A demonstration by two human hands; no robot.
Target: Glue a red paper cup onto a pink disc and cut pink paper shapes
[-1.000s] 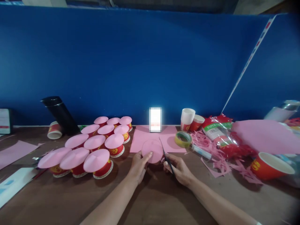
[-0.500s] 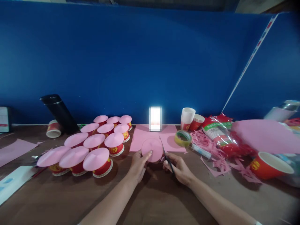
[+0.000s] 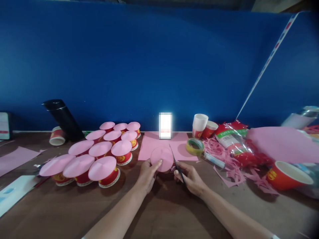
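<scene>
My left hand (image 3: 150, 173) pinches a round pink paper disc (image 3: 163, 157) at its lower left edge, thumb on top. My right hand (image 3: 188, 177) grips a pair of dark-handled scissors (image 3: 176, 164), their blades pointing up and away along the disc's right edge. Whether the blades touch the paper is hard to make out. Behind the disc lies a stack of pink paper sheets (image 3: 146, 146). To the left stand several red paper cups, each topped with a shallow pink paper cone (image 3: 102, 168).
A roll of tape (image 3: 194, 147), a glue tube (image 3: 214, 160), pink paper scraps (image 3: 230, 176) and a red plastic bag (image 3: 234, 139) lie on the right. Paper cups (image 3: 199, 123) stand behind the tape. A black flask (image 3: 63, 118) leans at back left; an orange paper bowl (image 3: 286, 176) sits far right.
</scene>
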